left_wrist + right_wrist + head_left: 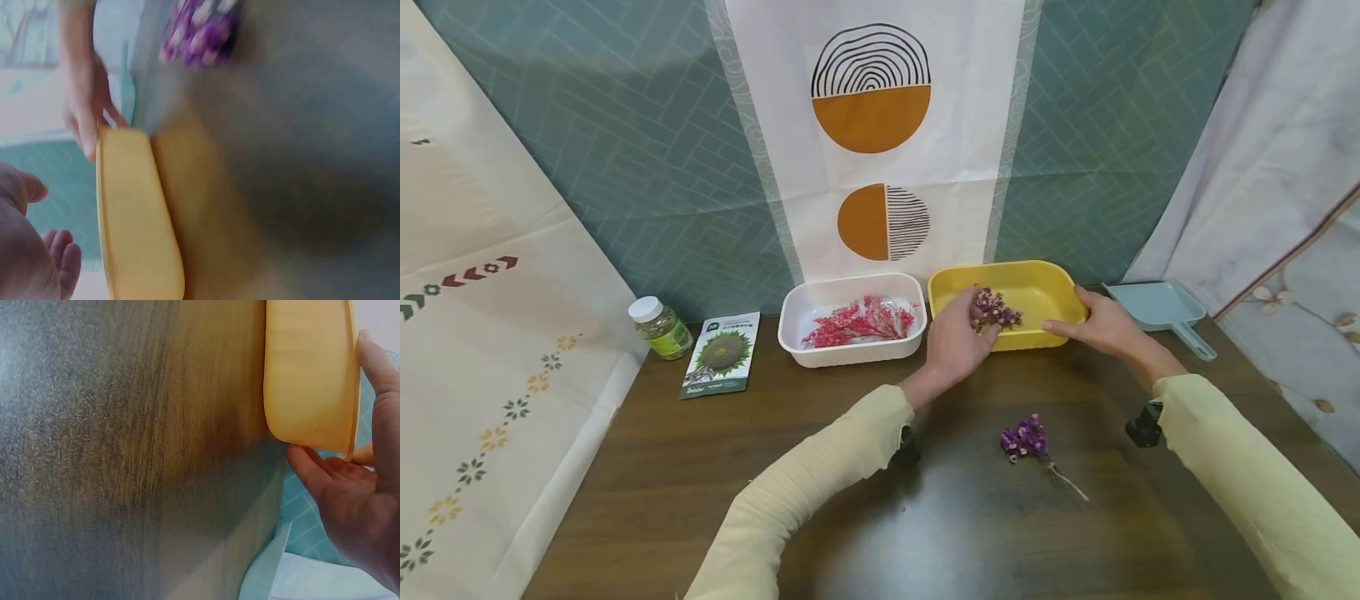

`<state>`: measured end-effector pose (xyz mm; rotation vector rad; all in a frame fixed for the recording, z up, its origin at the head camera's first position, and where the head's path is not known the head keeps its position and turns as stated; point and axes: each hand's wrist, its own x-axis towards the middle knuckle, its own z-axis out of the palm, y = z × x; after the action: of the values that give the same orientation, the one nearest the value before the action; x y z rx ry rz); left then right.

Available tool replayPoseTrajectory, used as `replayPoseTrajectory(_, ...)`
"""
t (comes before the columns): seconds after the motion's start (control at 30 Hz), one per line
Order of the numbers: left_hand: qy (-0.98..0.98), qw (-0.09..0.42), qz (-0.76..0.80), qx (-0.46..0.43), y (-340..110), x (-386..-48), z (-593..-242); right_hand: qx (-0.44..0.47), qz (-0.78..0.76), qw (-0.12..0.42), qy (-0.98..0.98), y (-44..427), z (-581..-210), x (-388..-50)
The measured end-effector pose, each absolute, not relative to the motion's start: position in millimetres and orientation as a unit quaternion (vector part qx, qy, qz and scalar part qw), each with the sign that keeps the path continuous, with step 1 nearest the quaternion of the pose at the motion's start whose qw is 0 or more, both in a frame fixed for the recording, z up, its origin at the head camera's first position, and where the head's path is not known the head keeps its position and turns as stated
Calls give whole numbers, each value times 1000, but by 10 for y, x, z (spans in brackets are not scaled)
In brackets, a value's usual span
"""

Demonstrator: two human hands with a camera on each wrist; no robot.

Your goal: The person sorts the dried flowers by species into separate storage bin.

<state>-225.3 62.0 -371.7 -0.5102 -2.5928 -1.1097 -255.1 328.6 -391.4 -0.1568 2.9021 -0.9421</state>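
My left hand hovers over the left part of a yellow plastic tray, with thumb and fingers apart. A bunch of small purple dried flowers is beside its fingertips, inside the tray; the stems are hidden. In the left wrist view the left hand is blurred, and nothing shows between its thumb and fingers. My right hand grips the tray's right end, its thumb on the near side. The right wrist view shows the right hand around the tray's end. Another purple dried-flower bunch lies on the table.
A white tray with red dried flowers stands left of the yellow one. Further left are a seed packet and a white-capped jar. A light blue dustpan lies at the right, by the curtain.
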Motion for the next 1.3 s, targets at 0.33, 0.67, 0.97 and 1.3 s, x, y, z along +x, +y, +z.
replayPoseTrajectory(0.33,-904,78,-350,-232,563,-1447,-3842,-52,-298,41,952,3341,-3906,-2538)
replayPoseTrajectory(0.67,-915,6,-317,-249,635,-923,-4013,-51,-297,49,952,3334,-3845,-2534)
replayPoseTrajectory(0.97,-930,-8,-287,-229,762,-867,-4116,-46,-297,53,952,3316,-3875,-2536)
replayPoseTrajectory(1.3,-938,-26,-281,-201,828,-885,-4146,-43,-300,61,951,3287,-3877,-2520)
